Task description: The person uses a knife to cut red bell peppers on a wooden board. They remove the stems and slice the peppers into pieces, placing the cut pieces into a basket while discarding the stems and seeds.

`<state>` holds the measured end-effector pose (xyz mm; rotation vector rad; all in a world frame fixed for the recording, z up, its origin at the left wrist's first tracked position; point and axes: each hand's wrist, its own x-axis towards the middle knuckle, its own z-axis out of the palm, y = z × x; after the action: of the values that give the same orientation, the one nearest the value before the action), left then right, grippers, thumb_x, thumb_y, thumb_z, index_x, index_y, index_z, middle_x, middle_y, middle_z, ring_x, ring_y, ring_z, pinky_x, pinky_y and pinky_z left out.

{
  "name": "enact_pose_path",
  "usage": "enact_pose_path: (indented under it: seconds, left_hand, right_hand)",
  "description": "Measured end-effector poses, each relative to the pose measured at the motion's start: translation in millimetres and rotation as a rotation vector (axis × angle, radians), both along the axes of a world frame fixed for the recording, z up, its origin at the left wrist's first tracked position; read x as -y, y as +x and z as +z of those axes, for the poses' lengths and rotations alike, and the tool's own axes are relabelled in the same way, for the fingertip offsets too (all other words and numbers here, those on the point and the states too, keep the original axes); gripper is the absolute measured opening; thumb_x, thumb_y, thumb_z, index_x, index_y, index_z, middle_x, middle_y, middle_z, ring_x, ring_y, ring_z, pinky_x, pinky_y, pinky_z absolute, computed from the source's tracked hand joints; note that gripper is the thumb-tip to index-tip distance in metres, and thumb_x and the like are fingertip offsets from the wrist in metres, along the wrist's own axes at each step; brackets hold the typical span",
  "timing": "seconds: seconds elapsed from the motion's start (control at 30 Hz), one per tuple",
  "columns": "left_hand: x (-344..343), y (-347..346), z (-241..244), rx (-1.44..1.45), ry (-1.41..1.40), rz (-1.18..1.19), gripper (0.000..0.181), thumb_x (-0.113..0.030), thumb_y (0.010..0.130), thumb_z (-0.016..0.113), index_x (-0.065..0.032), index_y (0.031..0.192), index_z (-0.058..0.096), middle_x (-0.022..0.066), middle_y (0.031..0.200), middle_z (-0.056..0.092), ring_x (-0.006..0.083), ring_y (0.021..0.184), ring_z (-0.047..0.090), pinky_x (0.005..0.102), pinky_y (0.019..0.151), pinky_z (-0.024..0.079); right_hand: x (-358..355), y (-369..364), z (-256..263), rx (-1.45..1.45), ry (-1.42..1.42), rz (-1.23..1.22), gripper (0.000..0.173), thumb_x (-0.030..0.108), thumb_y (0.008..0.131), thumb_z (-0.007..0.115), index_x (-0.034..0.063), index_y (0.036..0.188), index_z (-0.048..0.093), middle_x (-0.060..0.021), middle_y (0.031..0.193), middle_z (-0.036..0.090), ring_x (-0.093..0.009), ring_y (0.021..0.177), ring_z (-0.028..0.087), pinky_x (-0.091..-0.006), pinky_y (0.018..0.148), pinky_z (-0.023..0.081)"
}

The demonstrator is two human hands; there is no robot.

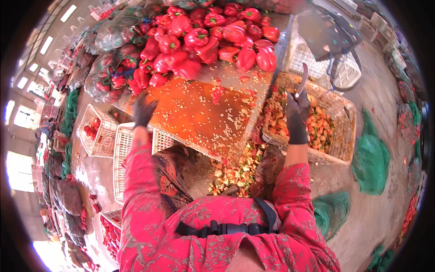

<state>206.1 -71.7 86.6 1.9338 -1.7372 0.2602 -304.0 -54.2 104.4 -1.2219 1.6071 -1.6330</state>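
My left hand, in a dark glove, is over the left edge of the table, just below the heap of red bell peppers. It is slightly blurred, with its fingers spread and nothing seen in them. My right hand, gloved too, grips a knife with a curved blade, which points up and away. That hand is above a plastic crate filled with pepper cores and scraps. Pale seeds and red bits are scattered on the wet orange tabletop.
White plastic crates stand at the left, one with red pepper pieces. Full mesh sacks lie left of the heap. More scraps are on the floor under the table. A dark bag lies on a crate; green netting is at right.
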Motion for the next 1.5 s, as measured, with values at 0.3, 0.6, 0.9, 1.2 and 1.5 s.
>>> enact_pose_path:
  seconds: [0.3, 0.6, 0.9, 1.2, 1.5]
  left_hand:
    - [90.3, -167.7, 0.5, 0.180, 0.340, -0.007, 0.046, -0.039, 0.066, 0.070, -0.0196, 0.106, 0.057, 0.0158, 0.112, 0.049, 0.0329, 0.105, 0.048, 0.0471, 0.079, 0.046]
    - [9.4, -214.0, -36.8, 0.089, -0.101, -0.277, 0.040, -0.036, 0.081, 0.058, -0.0094, 0.109, 0.050, 0.0182, 0.104, 0.052, 0.0397, 0.094, 0.053, 0.0488, 0.075, 0.046]
    - [-26.7, -209.4, -51.9, -0.493, 0.157, -0.290, 0.038, -0.030, 0.076, 0.060, -0.0050, 0.104, 0.051, 0.0238, 0.089, 0.057, 0.0411, 0.088, 0.054, 0.0460, 0.076, 0.044]
    - [-12.0, -219.8, -30.6, -0.533, 0.121, -0.640, 0.046, -0.008, 0.068, 0.057, -0.0032, 0.113, 0.049, 0.0200, 0.112, 0.053, 0.0362, 0.108, 0.049, 0.0426, 0.093, 0.040]
    - [-11.1, -226.2, -89.3, -0.977, 0.049, -0.394, 0.043, -0.003, 0.076, 0.050, 0.0022, 0.118, 0.048, 0.0164, 0.111, 0.057, 0.0219, 0.100, 0.056, 0.0314, 0.087, 0.042]
  right_hand:
    - [-5.6, 45.4, -16.9, -0.249, -0.043, 0.384, 0.020, 0.004, 0.076, 0.061, -0.0007, 0.092, 0.052, -0.0167, 0.068, 0.055, -0.030, 0.060, 0.057, -0.0361, 0.054, 0.044]
    - [-4.3, 85.3, -74.5, -0.036, 0.144, 0.617, 0.021, 0.013, 0.079, 0.061, -0.0006, 0.089, 0.049, -0.0183, 0.073, 0.057, -0.033, 0.066, 0.057, -0.0360, 0.057, 0.045]
    - [-30.9, 120.6, -58.1, 0.115, 0.290, 0.716, 0.010, 0.010, 0.082, 0.056, 0.0034, 0.084, 0.048, -0.0046, 0.066, 0.050, -0.013, 0.056, 0.049, -0.0300, 0.047, 0.038]
    - [-18.1, 94.2, -89.1, -0.647, 0.127, 0.620, 0.021, 0.017, 0.081, 0.058, 0.0004, 0.093, 0.052, -0.0179, 0.078, 0.058, -0.031, 0.067, 0.058, -0.0403, 0.057, 0.045]
    - [-22.0, 103.0, -48.2, -0.777, 0.275, 0.769, 0.032, 0.019, 0.076, 0.056, -0.0021, 0.100, 0.053, -0.0239, 0.080, 0.058, -0.040, 0.077, 0.056, -0.0440, 0.065, 0.044]
